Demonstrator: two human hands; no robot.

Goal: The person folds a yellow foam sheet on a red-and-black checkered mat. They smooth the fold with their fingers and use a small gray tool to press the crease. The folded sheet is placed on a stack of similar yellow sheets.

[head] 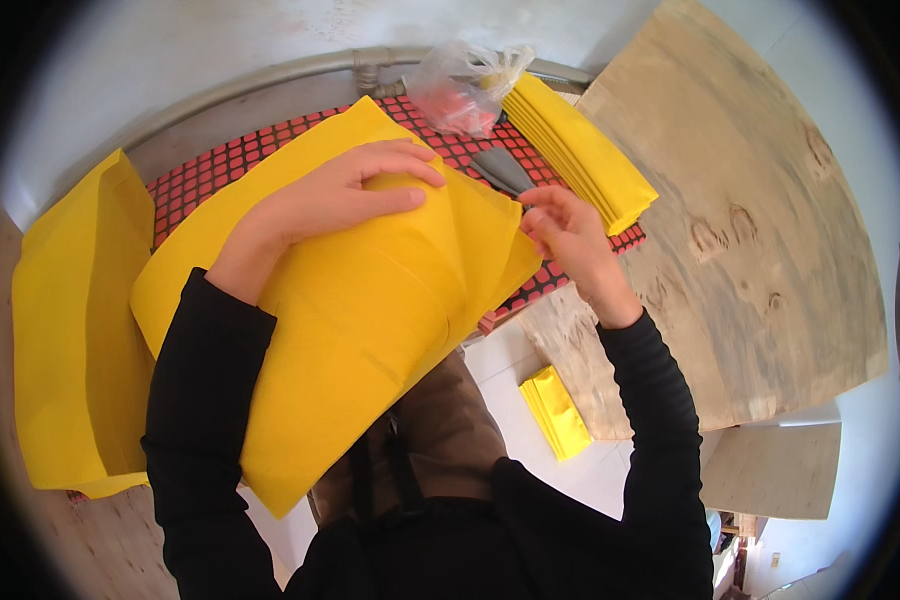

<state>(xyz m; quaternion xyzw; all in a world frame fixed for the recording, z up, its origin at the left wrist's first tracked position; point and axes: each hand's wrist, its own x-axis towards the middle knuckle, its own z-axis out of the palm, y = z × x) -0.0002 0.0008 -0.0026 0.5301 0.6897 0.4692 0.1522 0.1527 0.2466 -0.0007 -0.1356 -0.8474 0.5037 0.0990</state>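
Observation:
A large yellow sheet of thin, fabric-like material [360, 292], with layered folds at its right corner, lies slanting across the table and overhangs its front edge above my lap. My left hand [352, 180] rests on its upper part, palm down, thumb apart from the fingers. At the layered right corner is my right hand [570, 232], thumb and index finger curled close to the sheet's edge. Whether they pinch a layer cannot be made out. Just behind those fingertips a grey flat object [502, 169] lies on the red-and-black patterned table covering [217, 176], partly hidden.
More yellow material [67, 322] lies at the left. A folded yellow stack [577, 150] and a clear plastic bag with reddish contents [457, 97] sit at the back. Plywood boards [735, 225] stand at the right. Another yellow bundle [555, 412] is on the tiled floor. A pipe [285, 71] runs along the wall.

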